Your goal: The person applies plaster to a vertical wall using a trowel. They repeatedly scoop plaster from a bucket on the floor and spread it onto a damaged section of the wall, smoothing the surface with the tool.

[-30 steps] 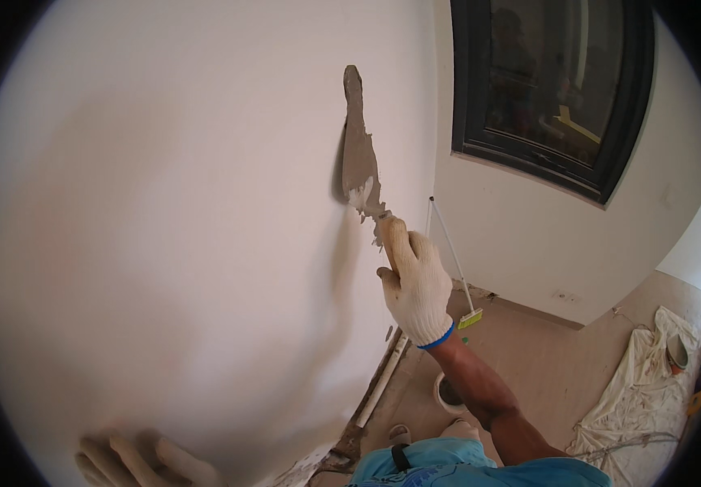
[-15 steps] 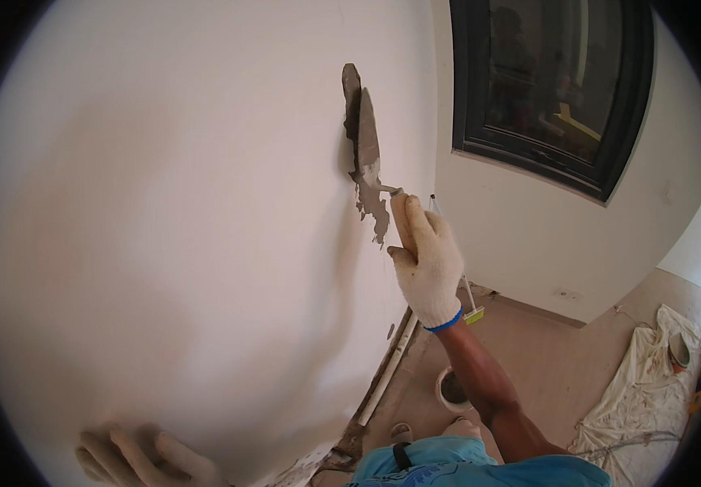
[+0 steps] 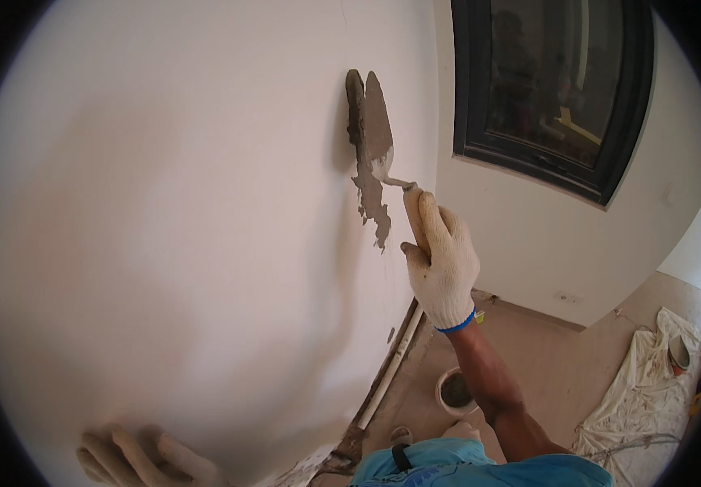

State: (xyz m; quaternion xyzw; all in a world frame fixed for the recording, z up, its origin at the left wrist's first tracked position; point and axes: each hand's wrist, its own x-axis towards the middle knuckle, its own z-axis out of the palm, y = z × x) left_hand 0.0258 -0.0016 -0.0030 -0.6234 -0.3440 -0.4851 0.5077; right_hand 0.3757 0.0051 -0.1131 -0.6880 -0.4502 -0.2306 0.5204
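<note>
My right hand (image 3: 441, 261), in a white work glove with a blue cuff, grips the wooden handle of a trowel (image 3: 378, 130). The trowel's blade is coated in grey plaster and pressed against the white wall (image 3: 163, 211). A ragged grey plaster patch (image 3: 373, 204) runs down the wall just below the blade. At the bottom left, my gloved left hand (image 3: 135, 458) lies flat against the wall with fingers spread, holding nothing.
A dark-framed window (image 3: 557, 89) sits in the adjoining wall at the upper right. A white bucket with grey plaster (image 3: 456, 392) stands on the floor below. A white pipe (image 3: 391, 365) runs along the wall base. Crumpled white sheeting (image 3: 651, 398) covers the floor at right.
My right hand has moved the trowel upward along the wall, leaving a fresh grey plaster streak beneath the blade. The left hand stays flat on the wall.
</note>
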